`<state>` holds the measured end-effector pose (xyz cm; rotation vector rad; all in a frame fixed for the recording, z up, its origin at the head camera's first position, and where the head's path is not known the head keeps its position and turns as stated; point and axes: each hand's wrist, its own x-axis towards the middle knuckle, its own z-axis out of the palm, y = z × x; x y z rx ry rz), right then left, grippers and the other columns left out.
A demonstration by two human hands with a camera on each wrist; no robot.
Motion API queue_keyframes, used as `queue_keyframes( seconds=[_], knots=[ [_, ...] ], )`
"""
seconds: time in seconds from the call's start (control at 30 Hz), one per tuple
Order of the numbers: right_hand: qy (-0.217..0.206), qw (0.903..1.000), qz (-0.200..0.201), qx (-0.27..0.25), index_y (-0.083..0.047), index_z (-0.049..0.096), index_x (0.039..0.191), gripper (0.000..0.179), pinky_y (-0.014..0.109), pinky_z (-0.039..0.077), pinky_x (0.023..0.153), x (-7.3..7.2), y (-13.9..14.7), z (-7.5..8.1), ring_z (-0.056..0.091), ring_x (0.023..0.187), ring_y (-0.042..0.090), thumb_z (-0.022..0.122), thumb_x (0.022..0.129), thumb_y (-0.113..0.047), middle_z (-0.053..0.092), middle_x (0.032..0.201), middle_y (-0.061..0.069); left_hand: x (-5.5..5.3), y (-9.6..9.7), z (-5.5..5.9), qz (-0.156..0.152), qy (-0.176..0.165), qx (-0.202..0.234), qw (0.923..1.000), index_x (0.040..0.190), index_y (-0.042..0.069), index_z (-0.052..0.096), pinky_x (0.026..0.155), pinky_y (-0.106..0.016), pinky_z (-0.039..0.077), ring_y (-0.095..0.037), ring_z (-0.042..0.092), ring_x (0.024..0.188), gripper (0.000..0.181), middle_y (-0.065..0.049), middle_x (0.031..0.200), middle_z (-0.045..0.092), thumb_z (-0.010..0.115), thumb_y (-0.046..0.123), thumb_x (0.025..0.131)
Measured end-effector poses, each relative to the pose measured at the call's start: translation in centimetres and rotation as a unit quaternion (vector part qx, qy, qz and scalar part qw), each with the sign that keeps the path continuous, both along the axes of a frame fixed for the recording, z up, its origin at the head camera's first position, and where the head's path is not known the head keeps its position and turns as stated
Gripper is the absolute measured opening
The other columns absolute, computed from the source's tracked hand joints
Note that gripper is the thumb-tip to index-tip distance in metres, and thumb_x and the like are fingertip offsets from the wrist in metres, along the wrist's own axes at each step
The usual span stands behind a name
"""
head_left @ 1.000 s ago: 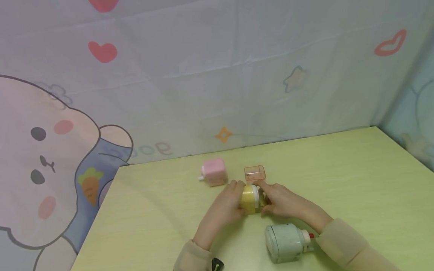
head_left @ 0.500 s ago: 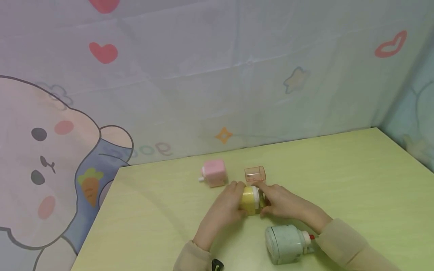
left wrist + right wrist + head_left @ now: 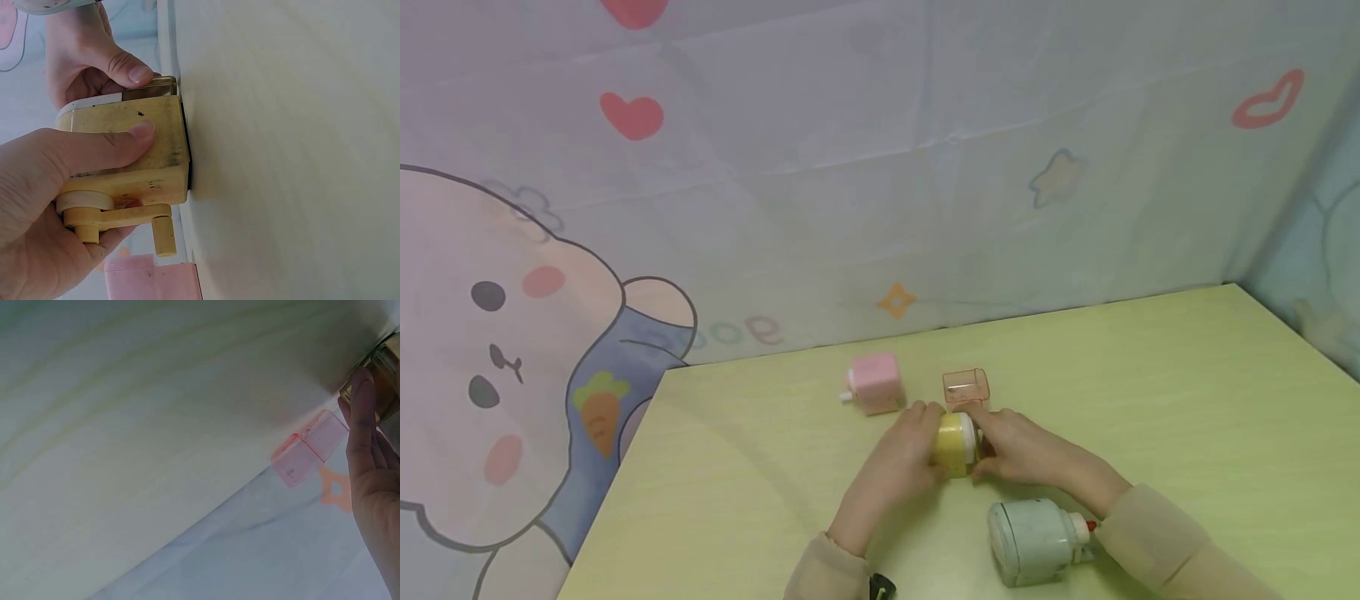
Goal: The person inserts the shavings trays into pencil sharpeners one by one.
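Left hand [image 3: 898, 454]: at lower centre of the head view, clamped round the yellow crank pencil sharpener [image 3: 951, 446]; thumb laid along one side in the left wrist view, other fingers mostly hidden behind the body.
Right hand [image 3: 1026, 446]: just to the right in the head view, pinching the amber-tinted clear shavings bin [image 3: 161, 89] between thumb and fingers.
Yellow sharpener: between both hands, lower centre of the head view; seen with white-edged end toward the right hand, and smudged with dark marks in the left wrist view.
Crank [image 3: 134, 217]: lower left of the left wrist view, on the side by the left palm.
Amber bin: at the white-edged end; cannot tell depth inside.
Pink crank pencil sharpener [image 3: 876, 383]: behind the hands, centre of the head view, with white handle pointing left.
Transparent pink-edged container [image 3: 966, 387]: right of the pink one, just beyond the right hand's fingertips.
Pale green pencil sharpener [image 3: 1033, 542]: lower right of centre, near the right sleeve [image 3: 1157, 537], with red tip at the right end.
Black object [image 3: 882, 587]: at the bottom edge, beside the left sleeve [image 3: 827, 571], partly cut off.
Backdrop [image 3: 820, 183]: cloth printed with hearts, stars and a cartoon animal, behind the yellow-green table [image 3: 737, 467].
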<state>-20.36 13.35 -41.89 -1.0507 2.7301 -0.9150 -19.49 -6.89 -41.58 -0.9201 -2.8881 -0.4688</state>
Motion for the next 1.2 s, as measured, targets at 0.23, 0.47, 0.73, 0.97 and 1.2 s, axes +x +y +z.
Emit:
queue_keyframes(
  seconds=[0.23, 0.47, 0.73, 0.97, 1.2],
  knots=[
    [0.001, 0.9999, -0.01, 0.009, -0.001, 0.043, 0.132, 0.073, 0.023, 0.046, 0.065, -0.1, -0.28, -0.03, 0.055, 0.072, 0.009, 0.082, 0.072, -0.013, 0.063, 0.084, 0.001, -0.02, 0.0, 0.01, -0.002, 0.003, 0.011, 0.9999, 0.118, 0.004, 0.051, 0.083, -0.025, 0.049, -0.012, 0.051, 0.088, 0.061, -0.004, 0.1, 0.055, 0.084, 0.012, 0.068],
    [-0.005, 0.9999, -0.009, 0.003, 0.0, 0.043, 0.131, 0.071, 0.022, 0.046, 0.066, -0.1, -0.38, -0.04, 0.054, 0.071, 0.008, 0.082, 0.072, -0.012, 0.063, 0.083, 0.0, 0.08, 0.05, 0.09, -0.001, 0.002, 0.01, 0.9999, 0.117, 0.004, 0.051, 0.082, -0.024, 0.049, -0.012, 0.051, 0.087, 0.06, -0.004, 0.099, 0.054, 0.084, 0.012, 0.068],
    [-0.007, 0.9999, -0.013, 0.007, -0.001, 0.042, 0.131, 0.07, 0.022, 0.045, 0.066, -0.27, -0.46, -0.17, 0.052, 0.071, 0.007, 0.081, 0.074, -0.013, 0.062, 0.084, -0.002, 0.14, 0.08, 0.29, 0.0, 0.002, 0.012, 0.9999, 0.117, 0.004, 0.051, 0.081, -0.024, 0.049, -0.012, 0.05, 0.086, 0.06, -0.003, 0.098, 0.054, 0.084, 0.012, 0.068],
    [-0.008, 0.9999, -0.009, 0.002, -0.001, 0.042, 0.131, 0.07, 0.022, 0.045, 0.066, -0.34, -0.39, -0.26, 0.053, 0.071, 0.007, 0.08, 0.074, -0.013, 0.063, 0.084, -0.001, 0.03, 0.15, 0.23, -0.001, 0.003, 0.01, 0.9999, 0.118, 0.004, 0.05, 0.082, -0.025, 0.049, -0.012, 0.05, 0.087, 0.061, -0.003, 0.099, 0.054, 0.084, 0.011, 0.068],
    [-0.015, 0.9998, -0.007, -0.006, -0.001, 0.042, 0.131, 0.071, 0.021, 0.045, 0.066, -0.43, -0.39, -0.39, 0.054, 0.073, 0.008, 0.082, 0.074, -0.014, 0.063, 0.087, -0.001, 0.05, 0.1, 0.17, -0.002, 0.003, 0.008, 1.0, 0.118, 0.004, 0.051, 0.081, -0.025, 0.049, -0.012, 0.05, 0.087, 0.06, -0.004, 0.099, 0.055, 0.084, 0.011, 0.069]
  ],
)
